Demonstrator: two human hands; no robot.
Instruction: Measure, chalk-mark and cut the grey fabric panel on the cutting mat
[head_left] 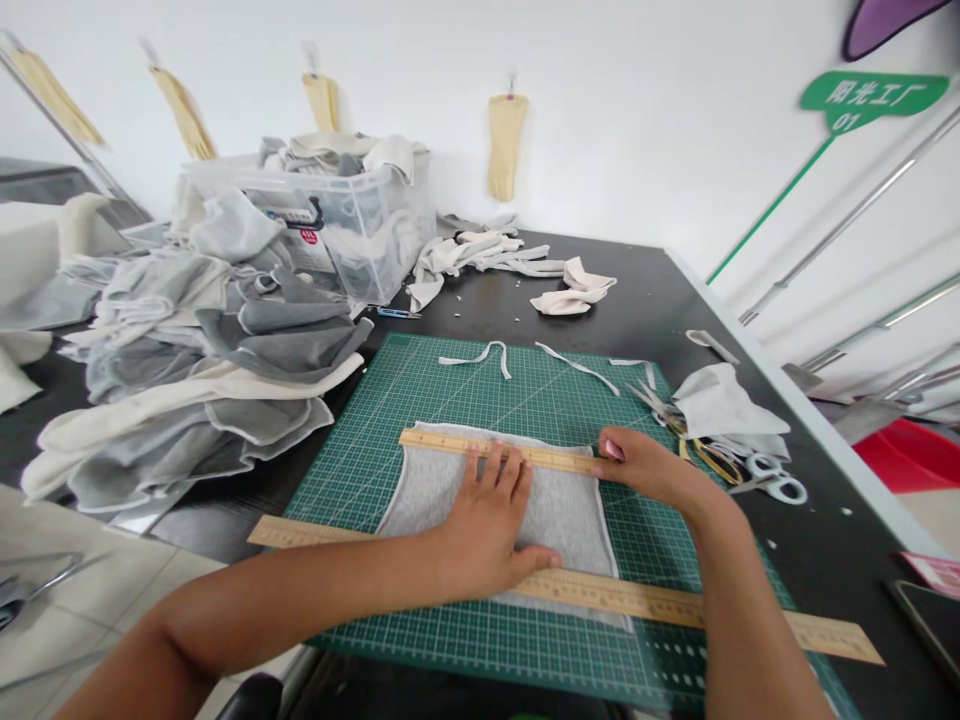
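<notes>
A light grey piece of fabric lies flat on a green cutting mat. My left hand presses on it with fingers spread, the fingertips touching a short wooden ruler laid across the fabric's far edge. A long wooden ruler crosses the near part of the fabric, partly under my left hand and both forearms. At the short ruler's right end, beside the fabric's far right corner, my right hand is closed with fingers curled; whatever it grips is hidden.
Thin fabric strips lie on the mat's far part. Scissors and a white fabric scrap are at right. Grey and cream fabric piles and a clear plastic bin stand left. A phone lies at the right edge.
</notes>
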